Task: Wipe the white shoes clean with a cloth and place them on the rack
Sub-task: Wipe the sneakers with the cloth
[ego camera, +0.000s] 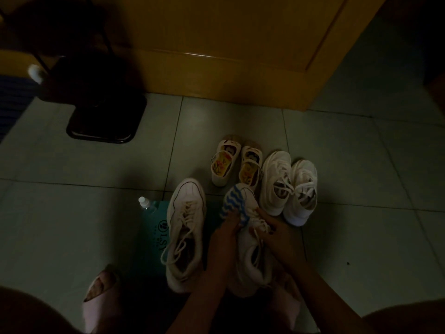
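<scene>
Shoe (246, 260) between left hand (228, 226) with cloth (234, 201), right hand (273, 229)

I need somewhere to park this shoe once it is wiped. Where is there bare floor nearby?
Bare tiles lie right of the lace-up pair and left of the bottle. The middle is crowded: the left hand with the cloth and the right hand work the shoe beside the second sneaker and the slip-ons.
</scene>
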{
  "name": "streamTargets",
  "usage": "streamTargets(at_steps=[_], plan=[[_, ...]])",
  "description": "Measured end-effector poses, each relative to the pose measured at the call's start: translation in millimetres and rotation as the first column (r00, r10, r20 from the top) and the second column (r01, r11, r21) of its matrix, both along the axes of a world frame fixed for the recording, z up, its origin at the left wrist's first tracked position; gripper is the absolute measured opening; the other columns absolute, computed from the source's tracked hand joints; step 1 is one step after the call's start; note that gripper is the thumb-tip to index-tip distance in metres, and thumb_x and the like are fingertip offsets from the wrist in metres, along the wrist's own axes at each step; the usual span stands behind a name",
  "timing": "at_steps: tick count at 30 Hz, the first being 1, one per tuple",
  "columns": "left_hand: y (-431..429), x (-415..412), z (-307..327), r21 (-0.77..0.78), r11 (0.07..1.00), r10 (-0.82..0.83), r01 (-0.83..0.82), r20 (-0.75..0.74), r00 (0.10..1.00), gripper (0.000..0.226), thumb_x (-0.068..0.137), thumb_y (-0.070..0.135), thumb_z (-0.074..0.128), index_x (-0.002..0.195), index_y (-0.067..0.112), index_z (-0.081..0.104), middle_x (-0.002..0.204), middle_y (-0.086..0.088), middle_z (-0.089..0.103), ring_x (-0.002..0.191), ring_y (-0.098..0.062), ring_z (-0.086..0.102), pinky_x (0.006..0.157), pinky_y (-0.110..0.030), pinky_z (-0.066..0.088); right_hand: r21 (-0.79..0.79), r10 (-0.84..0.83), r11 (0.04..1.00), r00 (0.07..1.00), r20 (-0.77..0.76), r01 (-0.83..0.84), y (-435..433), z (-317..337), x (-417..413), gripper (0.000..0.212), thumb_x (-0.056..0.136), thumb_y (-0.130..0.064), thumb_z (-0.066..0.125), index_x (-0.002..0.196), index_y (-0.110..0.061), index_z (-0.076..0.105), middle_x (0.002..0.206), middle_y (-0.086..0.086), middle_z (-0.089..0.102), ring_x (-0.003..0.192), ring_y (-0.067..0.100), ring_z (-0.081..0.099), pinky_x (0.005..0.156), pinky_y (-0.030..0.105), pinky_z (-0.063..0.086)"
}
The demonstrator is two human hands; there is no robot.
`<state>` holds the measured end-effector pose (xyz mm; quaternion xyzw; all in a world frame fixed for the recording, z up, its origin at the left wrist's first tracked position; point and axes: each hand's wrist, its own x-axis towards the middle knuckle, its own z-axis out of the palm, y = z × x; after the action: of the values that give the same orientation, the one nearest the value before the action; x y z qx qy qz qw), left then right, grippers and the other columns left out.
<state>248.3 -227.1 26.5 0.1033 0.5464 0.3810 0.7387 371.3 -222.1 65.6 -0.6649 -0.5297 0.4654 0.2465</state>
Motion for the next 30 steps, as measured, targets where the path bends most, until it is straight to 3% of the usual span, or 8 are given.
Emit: streamTargets(at_steps=[2, 7, 13, 16, 19, 22, 26, 30], plan=[[-5.4, -1.2, 0.2, -0.023, 1.0, -0.017, 0.017, -0.005, 1.0, 0.031, 0.096, 0.028, 0.048, 0.107, 0.004, 0.065, 0.101, -0.012, 0.07, 0.083, -0.018, 0.067, 0.057, -0.022, 0.055, 0.013, 0.009, 1.0, 1.0, 0.027, -0.01, -0.2, -1.2, 0.6, 0.05, 0.088, 0.0, 0.056, 0.135, 0.002, 0.038, 0.137, 0.014, 0.047, 0.118, 0.006, 0.038, 0.067, -0.011, 0.029], [-15.8, -7.3, -2.3, -0.084, 0.993, -0.082, 0.081, -0.015, 0.997, 0.039, 0.095, 0.032, 0.046, 0.119, 0.005, 0.061, 0.124, -0.019, 0.06, 0.116, -0.034, 0.056, 0.104, -0.046, 0.041, 0.006, 0.027, 1.0, 0.999, 0.031, -0.027, -0.3, -0.9, 0.7, 0.05, 0.089, 0.0, 0.055, 0.136, 0.002, 0.037, 0.139, 0.013, 0.045, 0.113, 0.005, 0.036, 0.066, -0.011, 0.03], [-35.7, -11.9, 5.0, 0.049, 0.925, -0.361, 0.377, -0.199, 0.911, 0.037, 0.099, 0.022, 0.034, 0.118, 0.001, 0.057, 0.105, -0.014, 0.062, 0.106, -0.034, 0.057, 0.08, -0.031, 0.048, -0.012, 0.05, 0.999, 0.998, 0.043, -0.05, 1.0, -0.8, 4.1, 0.05, 0.089, 0.0, 0.055, 0.136, 0.002, 0.038, 0.142, 0.012, 0.041, 0.115, 0.004, 0.033, 0.068, -0.014, 0.025], [-46.0, -11.5, 3.7, 0.078, 0.912, -0.324, 0.402, -0.463, 0.825, 0.03, 0.098, 0.018, 0.042, 0.103, 0.003, 0.068, 0.085, -0.01, 0.07, 0.081, -0.022, 0.066, 0.069, -0.028, 0.053, -0.015, 0.056, 0.998, 0.996, 0.067, -0.055, 1.6, -2.5, 5.6, 0.05, 0.088, 0.0, 0.056, 0.135, 0.002, 0.039, 0.142, 0.012, 0.042, 0.123, 0.007, 0.034, 0.069, -0.014, 0.024], [-36.0, -15.4, -7.1, 0.19, 0.896, -0.149, 0.401, -0.722, 0.675, 0.04, 0.086, 0.035, 0.048, 0.108, 0.008, 0.068, 0.106, -0.011, 0.068, 0.101, -0.025, 0.063, 0.089, -0.035, 0.049, -0.029, 0.069, 0.997, 0.994, 0.08, -0.067, 2.2, -1.5, 5.0, 0.05, 0.089, -0.005, 0.057, 0.137, -0.003, 0.04, 0.143, 0.008, 0.042, 0.116, 0.004, 0.035, 0.07, -0.014, 0.025], [-1.1, -19.4, 0.8, 0.366, 0.881, 0.103, 0.301, -0.767, 0.633, 0.039, 0.085, 0.039, 0.049, 0.105, 0.011, 0.067, 0.101, -0.008, 0.067, 0.093, -0.022, 0.063, 0.083, -0.037, 0.05, -0.057, 0.046, 0.997, 0.998, 0.047, -0.043, 2.5, -4.4, 3.8, 0.051, 0.09, -0.004, 0.056, 0.137, 0.0, 0.038, 0.145, 0.011, 0.039, 0.116, 0.005, 0.036, 0.069, -0.013, 0.027], [42.2, -15.4, -9.0, 0.357, 0.771, 0.004, 0.527, -0.831, 0.557, 0.033, 0.095, 0.019, 0.049, 0.126, 0.008, 0.057, 0.136, -0.008, 0.052, 0.123, -0.023, 0.049, 0.1, -0.026, 0.036, -0.058, 0.031, 0.998, 0.999, -0.019, -0.032, 3.2, -5.9, 4.1, 0.052, 0.089, 0.001, 0.054, 0.137, 0.004, 0.034, 0.143, 0.013, 0.04, 0.121, 0.007, 0.036, 0.067, -0.012, 0.029], [38.0, -10.4, -31.8, 0.323, 0.677, -0.03, 0.662, -0.886, 0.463, 0.038, 0.096, 0.016, 0.048, 0.134, 0.013, 0.049, 0.143, -0.007, 0.046, 0.132, -0.022, 0.041, 0.106, -0.02, 0.026, -0.002, -0.003, 1.0, 1.0, -0.02, 0.003, 2.7, -3.8, 5.4, 0.051, 0.088, 0.002, 0.055, 0.135, 0.007, 0.036, 0.142, 0.016, 0.04, 0.114, 0.005, 0.035, 0.068, -0.012, 0.028]])
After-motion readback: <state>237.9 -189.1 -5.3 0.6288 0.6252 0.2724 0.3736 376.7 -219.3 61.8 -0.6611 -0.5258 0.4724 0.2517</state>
